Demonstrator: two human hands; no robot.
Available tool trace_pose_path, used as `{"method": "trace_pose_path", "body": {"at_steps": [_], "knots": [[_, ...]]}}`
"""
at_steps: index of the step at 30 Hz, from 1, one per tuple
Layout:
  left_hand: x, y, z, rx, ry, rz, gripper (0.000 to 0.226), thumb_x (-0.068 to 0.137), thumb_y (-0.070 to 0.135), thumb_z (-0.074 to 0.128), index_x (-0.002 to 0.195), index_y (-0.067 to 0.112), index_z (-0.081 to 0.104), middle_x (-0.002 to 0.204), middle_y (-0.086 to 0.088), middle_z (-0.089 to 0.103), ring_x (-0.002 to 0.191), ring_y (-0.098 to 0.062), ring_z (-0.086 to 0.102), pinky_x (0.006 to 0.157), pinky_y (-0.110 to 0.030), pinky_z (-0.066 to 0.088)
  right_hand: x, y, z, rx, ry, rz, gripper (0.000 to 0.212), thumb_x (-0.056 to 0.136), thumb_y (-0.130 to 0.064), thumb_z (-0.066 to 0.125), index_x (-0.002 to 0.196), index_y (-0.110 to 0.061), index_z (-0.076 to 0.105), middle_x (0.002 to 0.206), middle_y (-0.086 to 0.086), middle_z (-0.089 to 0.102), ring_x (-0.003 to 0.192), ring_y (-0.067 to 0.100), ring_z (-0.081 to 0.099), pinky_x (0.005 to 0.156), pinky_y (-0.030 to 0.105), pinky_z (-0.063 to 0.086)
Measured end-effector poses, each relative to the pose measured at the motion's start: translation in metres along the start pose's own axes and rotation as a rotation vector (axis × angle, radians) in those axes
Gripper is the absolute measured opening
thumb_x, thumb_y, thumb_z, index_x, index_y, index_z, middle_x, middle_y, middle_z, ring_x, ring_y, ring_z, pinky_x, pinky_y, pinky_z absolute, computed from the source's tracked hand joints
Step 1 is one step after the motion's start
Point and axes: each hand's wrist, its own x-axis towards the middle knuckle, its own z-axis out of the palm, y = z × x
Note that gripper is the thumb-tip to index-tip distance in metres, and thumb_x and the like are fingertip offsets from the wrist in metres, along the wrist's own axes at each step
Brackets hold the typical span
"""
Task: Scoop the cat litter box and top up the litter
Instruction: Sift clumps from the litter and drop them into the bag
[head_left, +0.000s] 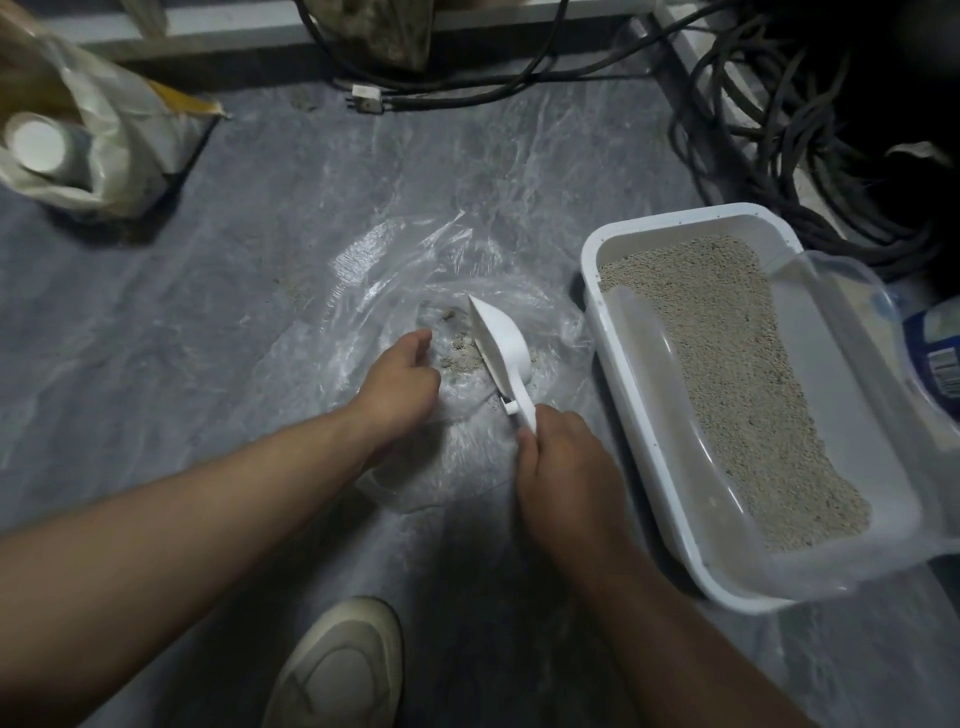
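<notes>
A white litter box (631, 395) stands on the floor at the right, with grey-beige litter (727, 364) banked toward its far and right side. To its left lies an open clear plastic bag (363, 270) with a small heap of scooped clumps (460, 358) inside. My right hand (566, 473) grips the handle of a white scoop (501, 338), turned on its side over the clumps in the bag. My left hand (402, 382) holds the bag's edge, fingers curled on the plastic.
A clear plastic sheet covers the grey floor (156, 338). A plastic sack with a white-capped container (39, 148) sits at the far left. Black cables (779, 130) and a plug (366, 98) lie along the back and right. A blue-labelled container (935, 358) is at the right edge. My shoe (337, 670) is below.
</notes>
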Motion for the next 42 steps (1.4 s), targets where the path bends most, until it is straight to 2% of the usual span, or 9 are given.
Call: {"method": "trace_pose_path", "body": {"at_steps": [7,13,18,23,26,28,31,36,42], "knots": [[-0.001,0.002,0.003,0.021,-0.016,0.006,0.062,0.095,0.001,0.046,0.154,0.018,0.038,0.158,0.001,0.041,0.143,-0.016,0.041,0.12,-0.041,0.033,-0.004,0.008,-0.001,-0.086,0.049,-0.018,0.027,0.103,-0.035,0.043,0.117,-0.019,0.06,0.102,0.002,0.058,0.08,0.027,0.063,0.061,0.032,0.033],[-0.008,0.009,0.011,-0.01,-0.034,0.013,0.059,0.096,0.005,0.051,0.153,0.015,0.04,0.155,-0.001,0.045,0.139,-0.017,0.045,0.119,-0.041,0.034,-0.012,0.005,-0.02,-0.03,0.132,-0.044,0.026,0.102,-0.036,0.046,0.115,-0.02,0.062,0.096,0.0,0.057,0.076,0.026,0.061,0.06,0.033,0.038],[-0.026,0.035,0.036,-0.068,-0.005,0.059,0.048,0.096,0.027,0.061,0.143,0.018,0.053,0.137,0.003,0.058,0.126,-0.017,0.054,0.112,-0.037,0.041,-0.018,0.015,-0.074,0.133,0.213,-0.069,0.024,0.099,-0.034,0.046,0.109,-0.019,0.064,0.09,-0.001,0.058,0.078,0.022,0.056,0.066,0.037,0.046],[-0.045,0.069,0.078,-0.064,-0.103,0.069,0.076,0.088,0.057,0.061,0.153,0.021,0.04,0.156,0.004,0.043,0.139,-0.017,0.043,0.117,-0.042,0.035,-0.018,0.065,-0.148,0.01,0.347,-0.007,0.017,0.098,-0.026,0.055,0.103,-0.014,0.067,0.079,0.003,0.058,0.071,0.023,0.05,0.062,0.034,0.031],[-0.06,0.084,0.109,-0.053,-0.203,0.071,0.079,0.086,0.064,0.063,0.151,0.027,0.038,0.153,0.008,0.044,0.137,-0.013,0.045,0.11,-0.032,0.037,-0.014,0.108,-0.184,-0.146,0.251,0.123,0.016,0.095,-0.023,0.055,0.101,-0.013,0.066,0.085,0.01,0.059,0.081,0.03,0.054,0.068,0.036,0.04],[-0.066,0.094,0.128,-0.058,-0.244,0.088,0.052,0.085,0.062,0.067,0.127,0.037,0.05,0.124,0.022,0.058,0.114,0.001,0.057,0.09,-0.019,0.043,-0.01,0.132,-0.194,-0.235,0.145,0.174,0.014,0.091,-0.019,0.052,0.096,-0.011,0.062,0.085,0.012,0.053,0.087,0.035,0.053,0.069,0.037,0.04],[-0.065,0.103,0.145,-0.06,-0.269,0.136,0.08,0.067,0.078,0.07,0.128,0.031,0.05,0.118,0.014,0.06,0.109,-0.01,0.06,0.091,-0.032,0.047,0.002,0.147,-0.189,-0.302,0.029,0.174,0.021,0.09,-0.02,0.047,0.106,-0.014,0.061,0.094,0.01,0.051,0.094,0.033,0.054,0.077,0.038,0.045],[-0.049,0.097,0.146,-0.046,-0.272,0.089,0.042,0.08,0.055,0.069,0.111,0.03,0.058,0.108,0.009,0.065,0.104,-0.015,0.064,0.091,-0.035,0.049,0.036,0.137,-0.164,-0.309,-0.046,0.083,0.026,0.092,-0.024,0.048,0.113,-0.015,0.061,0.099,0.008,0.045,0.1,0.037,0.058,0.087,0.042,0.05],[-0.045,0.092,0.133,0.011,-0.279,0.148,0.034,0.089,0.037,0.06,0.122,0.029,0.06,0.108,0.014,0.066,0.104,-0.011,0.062,0.096,-0.038,0.048,0.078,0.11,-0.142,-0.368,-0.091,0.039,0.033,0.097,-0.029,0.05,0.127,-0.016,0.057,0.122,0.014,0.05,0.112,0.036,0.055,0.089,0.042,0.047]]}}
